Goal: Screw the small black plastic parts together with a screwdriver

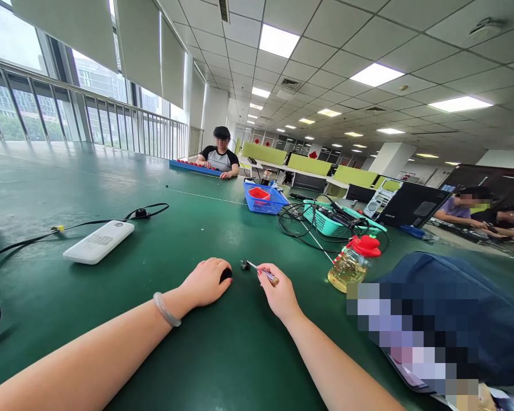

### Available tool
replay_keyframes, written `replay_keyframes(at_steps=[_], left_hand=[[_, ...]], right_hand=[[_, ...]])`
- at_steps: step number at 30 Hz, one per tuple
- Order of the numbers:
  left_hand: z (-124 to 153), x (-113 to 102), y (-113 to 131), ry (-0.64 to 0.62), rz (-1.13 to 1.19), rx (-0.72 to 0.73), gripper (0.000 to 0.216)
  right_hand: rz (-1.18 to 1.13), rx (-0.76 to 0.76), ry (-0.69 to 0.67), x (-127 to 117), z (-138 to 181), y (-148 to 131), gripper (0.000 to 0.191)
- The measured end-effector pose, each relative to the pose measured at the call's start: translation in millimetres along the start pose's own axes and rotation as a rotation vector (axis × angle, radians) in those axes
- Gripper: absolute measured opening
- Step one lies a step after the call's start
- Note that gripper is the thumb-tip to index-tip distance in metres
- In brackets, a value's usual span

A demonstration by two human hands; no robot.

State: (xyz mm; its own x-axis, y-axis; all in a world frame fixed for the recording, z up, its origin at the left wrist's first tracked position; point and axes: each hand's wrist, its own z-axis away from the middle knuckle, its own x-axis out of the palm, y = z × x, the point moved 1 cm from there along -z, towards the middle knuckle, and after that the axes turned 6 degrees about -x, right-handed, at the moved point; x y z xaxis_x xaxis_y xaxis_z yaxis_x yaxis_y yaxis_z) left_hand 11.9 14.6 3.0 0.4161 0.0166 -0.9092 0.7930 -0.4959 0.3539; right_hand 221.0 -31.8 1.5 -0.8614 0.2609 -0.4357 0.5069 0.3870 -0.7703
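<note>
My left hand (205,282), with a grey bangle at the wrist, is curled over a smooth black computer mouse (225,275) on the green table (231,234). Most of the mouse is hidden under the palm and fingers. To its right, my right hand (279,288) pinches a small screwdriver (266,274) with thumb and fingers. The metal shaft slants up and left. Its tip meets or nearly meets a small dark part (245,265) lying on the table between my hands; that part is too small to make out.
Left lies a white power bank (99,242) beside a black cable (21,245). Toward the right are a red-lidded bottle (353,264), a blue basket (263,204), a teal basket (328,227) with cables, and a dark blue bag (462,308). A person (219,157) sits at the far edge.
</note>
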Motion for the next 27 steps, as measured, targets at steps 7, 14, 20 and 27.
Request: replay_keyframes(at_steps=[7,14,20,27], left_hand=[[-0.2,1.3,-5.3,0.03,0.01,-0.047,0.038],[1.7,0.6,-0.3,-0.042,0.037,0.053,0.042],[0.7,-2.9,1.2,-0.059,0.041,0.053,0.028],[0.9,-1.9,0.5,-0.064,0.0,0.067,0.018]], right_hand=[[-0.118,-0.073,0.017,-2.1,4.0,-8.2,0.031],[-0.121,-0.055,0.046,-4.0,3.9,-6.0,0.032],[-0.088,-0.096,0.02,-4.2,5.2,-9.2,0.029],[-0.067,-0.103,0.055,-3.1,3.5,-5.6,0.032]])
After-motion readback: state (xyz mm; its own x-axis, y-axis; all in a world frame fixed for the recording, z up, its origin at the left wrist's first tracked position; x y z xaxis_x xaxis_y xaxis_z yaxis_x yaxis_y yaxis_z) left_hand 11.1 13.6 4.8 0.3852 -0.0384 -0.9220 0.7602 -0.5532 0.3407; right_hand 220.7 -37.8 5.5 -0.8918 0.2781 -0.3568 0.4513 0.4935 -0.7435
